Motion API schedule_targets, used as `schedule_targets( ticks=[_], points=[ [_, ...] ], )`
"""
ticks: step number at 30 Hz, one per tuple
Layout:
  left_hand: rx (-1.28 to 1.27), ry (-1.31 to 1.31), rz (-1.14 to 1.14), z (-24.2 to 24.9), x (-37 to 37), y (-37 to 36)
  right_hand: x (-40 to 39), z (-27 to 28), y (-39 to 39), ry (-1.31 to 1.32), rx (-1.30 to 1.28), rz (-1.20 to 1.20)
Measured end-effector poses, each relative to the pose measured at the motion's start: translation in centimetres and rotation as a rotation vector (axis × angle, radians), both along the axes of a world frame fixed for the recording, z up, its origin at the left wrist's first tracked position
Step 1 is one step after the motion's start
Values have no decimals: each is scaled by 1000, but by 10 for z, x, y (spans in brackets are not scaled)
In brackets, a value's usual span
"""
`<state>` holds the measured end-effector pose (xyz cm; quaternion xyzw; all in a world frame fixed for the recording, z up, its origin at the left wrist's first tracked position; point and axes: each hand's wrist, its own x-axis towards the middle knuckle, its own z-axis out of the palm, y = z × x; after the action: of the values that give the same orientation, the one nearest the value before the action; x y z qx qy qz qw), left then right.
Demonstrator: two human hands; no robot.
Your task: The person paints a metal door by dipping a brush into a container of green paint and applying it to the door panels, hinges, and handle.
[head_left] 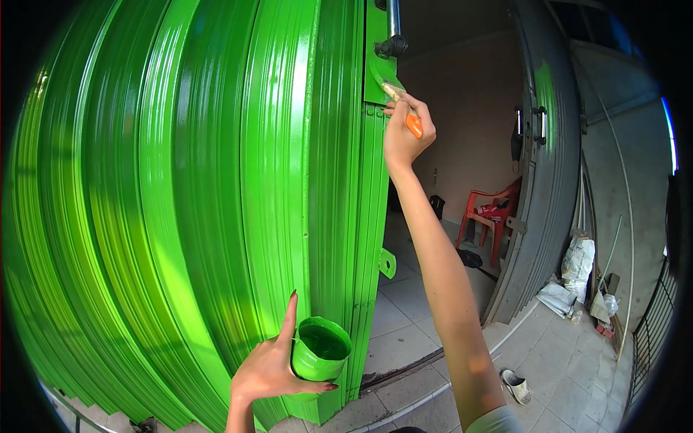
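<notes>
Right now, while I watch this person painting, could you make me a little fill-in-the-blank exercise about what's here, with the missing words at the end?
The right hand holds a brush whose handle is ____.
The left hand holds an open container smeared with ____ paint.
Indoors, a red ____ is visible.
The folding panel on the opening's far side is mostly ____, with a green patch.

Missing words: orange; green; chair; gray.
</notes>
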<state>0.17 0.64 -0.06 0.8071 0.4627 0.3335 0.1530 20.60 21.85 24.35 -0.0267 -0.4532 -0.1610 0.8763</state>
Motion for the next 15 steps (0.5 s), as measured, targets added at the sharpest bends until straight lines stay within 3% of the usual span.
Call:
schedule_targets(
  ticks=[4,7,11,15],
  points=[
    [8,9,4,2,1,-3,8,-15,1,-7,20,-27],
    [7,1,-8,1,1,-3,13,-22,-14,-29,7,87],
    [3,-1,-11,-1,1,-1,1,-9,-29,5,45,183],
    [3,7,-10,0,2,-2,-9,5,-21,33,35,129]
  ],
)
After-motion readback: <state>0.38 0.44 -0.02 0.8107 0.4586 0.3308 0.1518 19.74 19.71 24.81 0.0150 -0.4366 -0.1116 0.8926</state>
